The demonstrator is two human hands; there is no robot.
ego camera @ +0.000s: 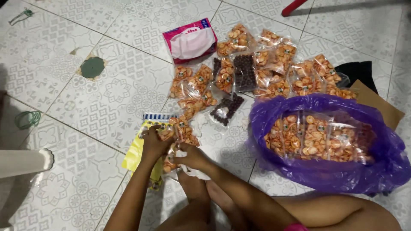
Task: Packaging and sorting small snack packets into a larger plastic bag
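Broadly, the patterned grey-and-white tiled floor (107, 98) fills the view, with a person sitting on it, bare legs at six o'clock. Largest on it is the purple plastic bag (329, 171) at four o'clock, mouth open, holding rows of clear packets of orange round crackers (314, 139). At twelve to one o'clock lies a loose spread of the same clear cracker packets (274, 64), with two packets of dark brown balls (245, 70) among them, and a pink-and-white tissue pack (191, 40) at its eleven o'clock edge. A brown cardboard sheet (381, 105) and a black cloth (357, 70) sit just beyond the purple bag at two o'clock.

Near the centre, the left hand (153, 143) and right hand (192, 156) are close together over a small clear packet of orange crackers (176, 136). The left hand's fingers curl down onto the packet's left side; the right hand grips its lower end, where white plastic bunches. Under them, toward eight o'clock, lies a flat yellow plastic bag (136, 155) with a blue-and-white striped strip (157, 116) at its top.

At nine o'clock stand a white furniture leg (30, 161) and a green rubber band (28, 119); a round green patch (92, 67) marks the floor at ten o'clock. Open tiles lie between ten and eight o'clock, left of the hands.
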